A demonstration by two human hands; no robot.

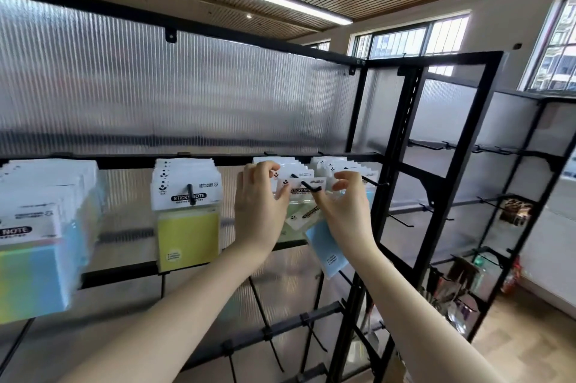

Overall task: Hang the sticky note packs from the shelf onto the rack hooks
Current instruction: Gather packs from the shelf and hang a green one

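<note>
Both hands, left hand (pixel 260 208) and right hand (pixel 346 208), pinch a "STICKY NOTE" pack (pixel 300 188) on a hook (pixel 308 187).

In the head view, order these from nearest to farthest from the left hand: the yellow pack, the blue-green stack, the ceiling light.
1. Yellow pack, just left of the left hand.
2. Blue-green stack, at the far left edge.
3. Ceiling light, high above.

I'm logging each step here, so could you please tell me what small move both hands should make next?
Probably slide the white-headed sticky note pack back along the black metal hook. The left hand and right hand pinch its header, and the hook tip already pokes through it.
</note>
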